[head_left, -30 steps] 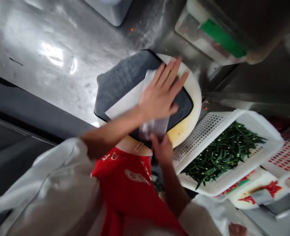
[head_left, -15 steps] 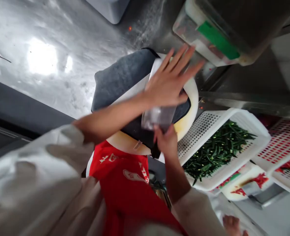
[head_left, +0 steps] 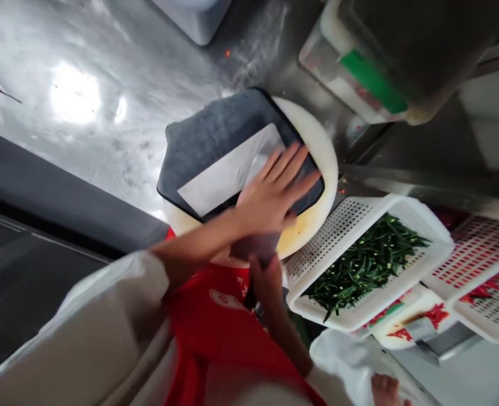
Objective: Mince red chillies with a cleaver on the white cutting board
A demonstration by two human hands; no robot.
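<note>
A cleaver (head_left: 258, 248) lies across a pale, flat whetstone (head_left: 217, 183), its broad blade partly hidden by my fingers. My left hand (head_left: 268, 197) rests flat on the blade with the fingers spread. Wrapped around the dark handle, my right hand (head_left: 268, 282) is closed, on the side nearest my body. The whetstone sits on a dark grey mat (head_left: 207, 135), which covers much of a round, yellowed chopping board (head_left: 323, 152). Both hands are slightly blurred.
Metal worktop (head_left: 118, 51) surrounds the board. At right stand a white basket (head_left: 439, 237) of cut green chillies (head_left: 371, 265), another basket (head_left: 490, 254) with red pieces, and a lidded tub (head_left: 342, 84). A co-worker's hand (head_left: 387, 389) shows at bottom right near another cleaver (head_left: 422, 330).
Both hands and the cleaver have slid toward my body. More of the whetstone's far end shows now. My left hand stays spread on the blade, my right on the handle.
</note>
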